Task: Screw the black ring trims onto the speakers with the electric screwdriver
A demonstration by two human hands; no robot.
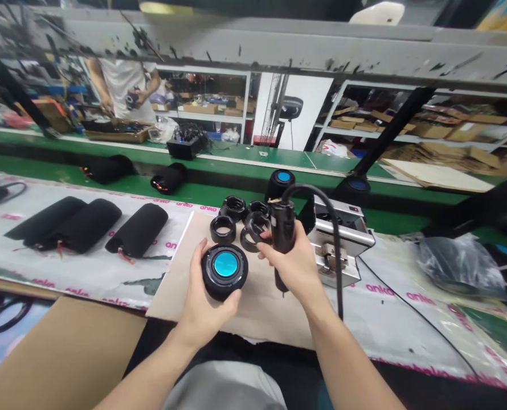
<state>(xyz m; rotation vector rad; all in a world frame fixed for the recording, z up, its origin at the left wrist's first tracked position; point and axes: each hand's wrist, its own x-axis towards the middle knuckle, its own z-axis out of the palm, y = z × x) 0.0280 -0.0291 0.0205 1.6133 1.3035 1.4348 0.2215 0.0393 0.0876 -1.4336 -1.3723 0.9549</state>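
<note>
My left hand (208, 304) is wrapped round a black cylindrical speaker (225, 270), whose round blue end faces up toward me. In my right hand (296, 262) is a black electric screwdriver (282, 228), held upright with its bit pointing down and a thick cable looping from its top. It hangs right of the speaker, apart from it. Several black plastic rings (223, 228) lie just behind on a cardboard sheet (180, 285). A metal-cased machine (343, 245) stands beside my right hand.
Black fabric-covered cylinders with wires (138, 230) lie on the left. Another blue-topped speaker (281, 181) stands behind the rings. A clear plastic bag (461, 267) lies at right, and a thin cable (420, 316) crosses the bench. Across the green line, a person (125, 85) handles a dark object.
</note>
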